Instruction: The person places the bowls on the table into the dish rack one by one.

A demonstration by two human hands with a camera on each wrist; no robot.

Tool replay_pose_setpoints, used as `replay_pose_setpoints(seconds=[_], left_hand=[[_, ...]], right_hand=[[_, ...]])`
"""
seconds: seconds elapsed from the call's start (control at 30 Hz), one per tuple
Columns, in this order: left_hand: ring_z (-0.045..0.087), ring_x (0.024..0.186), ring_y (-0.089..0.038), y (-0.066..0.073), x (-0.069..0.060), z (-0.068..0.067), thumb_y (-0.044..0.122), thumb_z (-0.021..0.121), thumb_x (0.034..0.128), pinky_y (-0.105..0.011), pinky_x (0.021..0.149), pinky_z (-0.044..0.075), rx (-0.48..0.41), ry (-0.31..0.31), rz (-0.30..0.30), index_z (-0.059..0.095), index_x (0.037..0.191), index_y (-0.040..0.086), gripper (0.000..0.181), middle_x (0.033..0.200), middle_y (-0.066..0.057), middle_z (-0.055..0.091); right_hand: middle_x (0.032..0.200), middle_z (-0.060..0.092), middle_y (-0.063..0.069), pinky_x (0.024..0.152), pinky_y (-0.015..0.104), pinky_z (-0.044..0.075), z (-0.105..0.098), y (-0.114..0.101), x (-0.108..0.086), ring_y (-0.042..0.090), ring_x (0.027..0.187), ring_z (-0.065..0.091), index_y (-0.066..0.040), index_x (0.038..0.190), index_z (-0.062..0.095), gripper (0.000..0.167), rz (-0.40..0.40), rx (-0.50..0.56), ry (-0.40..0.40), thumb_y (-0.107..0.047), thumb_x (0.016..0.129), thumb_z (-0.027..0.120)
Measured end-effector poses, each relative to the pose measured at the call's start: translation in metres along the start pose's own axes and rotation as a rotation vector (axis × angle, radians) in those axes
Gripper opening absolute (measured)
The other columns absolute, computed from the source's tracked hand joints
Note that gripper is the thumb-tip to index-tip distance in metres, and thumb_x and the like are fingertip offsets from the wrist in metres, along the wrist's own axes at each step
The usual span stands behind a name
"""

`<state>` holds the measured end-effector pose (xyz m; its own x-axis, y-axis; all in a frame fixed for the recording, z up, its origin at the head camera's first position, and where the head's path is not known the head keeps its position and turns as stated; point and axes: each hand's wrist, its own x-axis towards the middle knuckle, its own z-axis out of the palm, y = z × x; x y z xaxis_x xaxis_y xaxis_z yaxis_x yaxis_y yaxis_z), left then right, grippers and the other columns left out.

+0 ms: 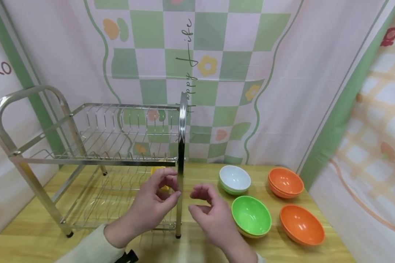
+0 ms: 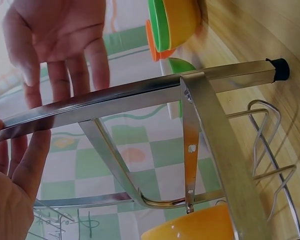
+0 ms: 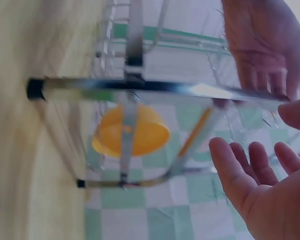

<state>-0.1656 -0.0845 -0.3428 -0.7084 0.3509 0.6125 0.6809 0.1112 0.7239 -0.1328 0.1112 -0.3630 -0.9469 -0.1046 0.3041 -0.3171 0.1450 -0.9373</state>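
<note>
Beside the right front post of a two-tier metal rack (image 1: 181, 146), my left hand (image 1: 154, 204) has loosely bent fingers, with its thumb tip close to the post. My right hand (image 1: 214, 219) hovers just right of that post, fingers curved and nothing between them. In the left wrist view, the post (image 2: 115, 100) runs past the fingertips of both hands; whether they touch it I cannot tell. The right wrist view shows my right hand (image 3: 265, 195) with spread fingers near the blurred post. A yellow bowl (image 3: 150, 132) is on the rack's lower tier, partly hidden in the head view.
Right of the rack on the wooden table (image 1: 197, 252) are a white-and-green bowl (image 1: 234, 179), a bright green bowl (image 1: 251, 215) stacked on another, stacked orange bowls (image 1: 285, 181) and another orange bowl (image 1: 301, 224). A patterned curtain (image 1: 237, 91) hangs behind.
</note>
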Motion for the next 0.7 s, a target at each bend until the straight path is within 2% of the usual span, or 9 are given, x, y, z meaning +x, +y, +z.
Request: replay_pose_setpoints(seconds=[0.13, 0.27, 0.4, 0.6, 0.7], left_hand=[[0.063, 0.089, -0.022, -0.002, -0.001, 0.0, -0.013, 0.067, 0.0866, -0.033, 0.063, 0.06, -0.003, -0.009, 0.017, 0.051, 0.127, 0.018, 0.054, 0.098, 0.0, 0.058], [0.062, 0.089, -0.024, -0.003, -0.001, 0.0, -0.014, 0.066, 0.0861, -0.033, 0.063, 0.059, -0.003, -0.006, 0.027, 0.05, 0.127, 0.017, 0.053, 0.097, -0.001, 0.057], [0.062, 0.089, -0.026, -0.002, -0.001, 0.0, -0.013, 0.065, 0.0862, -0.034, 0.063, 0.059, -0.012, -0.005, 0.025, 0.05, 0.127, 0.016, 0.053, 0.098, -0.001, 0.056], [0.061, 0.09, -0.027, -0.003, -0.001, 0.0, -0.012, 0.065, 0.0869, -0.033, 0.065, 0.06, -0.026, -0.014, 0.03, 0.05, 0.128, 0.016, 0.052, 0.098, -0.002, 0.056], [0.061, 0.09, -0.027, -0.003, -0.001, -0.001, -0.012, 0.065, 0.0871, -0.033, 0.065, 0.06, -0.027, -0.019, 0.028, 0.05, 0.128, 0.016, 0.052, 0.098, -0.002, 0.056]], right_hand=[[0.122, 0.06, 0.012, 0.089, 0.037, 0.055, -0.022, -0.008, 0.003, 0.033, 0.118, 0.057, -0.014, 0.131, 0.056, 0.054, -0.028, 0.025, -0.006, 0.002, 0.082, 0.075], [0.135, 0.052, 0.014, 0.091, 0.04, 0.055, -0.049, -0.016, 0.004, 0.031, 0.123, 0.054, -0.015, 0.143, 0.048, 0.068, -0.057, 0.032, -0.054, 0.003, 0.083, 0.075], [0.143, 0.045, 0.014, 0.09, 0.04, 0.055, -0.081, -0.025, -0.001, 0.026, 0.125, 0.053, -0.016, 0.151, 0.04, 0.078, -0.073, -0.026, -0.071, 0.003, 0.084, 0.076], [0.148, 0.038, 0.008, 0.089, 0.027, 0.053, -0.137, -0.028, -0.013, 0.015, 0.124, 0.052, -0.023, 0.157, 0.031, 0.087, -0.034, -0.163, -0.022, 0.004, 0.086, 0.074], [0.147, 0.037, 0.006, 0.087, 0.022, 0.052, -0.169, -0.021, -0.017, 0.009, 0.122, 0.051, -0.023, 0.158, 0.026, 0.089, -0.037, -0.167, 0.006, 0.01, 0.087, 0.068]])
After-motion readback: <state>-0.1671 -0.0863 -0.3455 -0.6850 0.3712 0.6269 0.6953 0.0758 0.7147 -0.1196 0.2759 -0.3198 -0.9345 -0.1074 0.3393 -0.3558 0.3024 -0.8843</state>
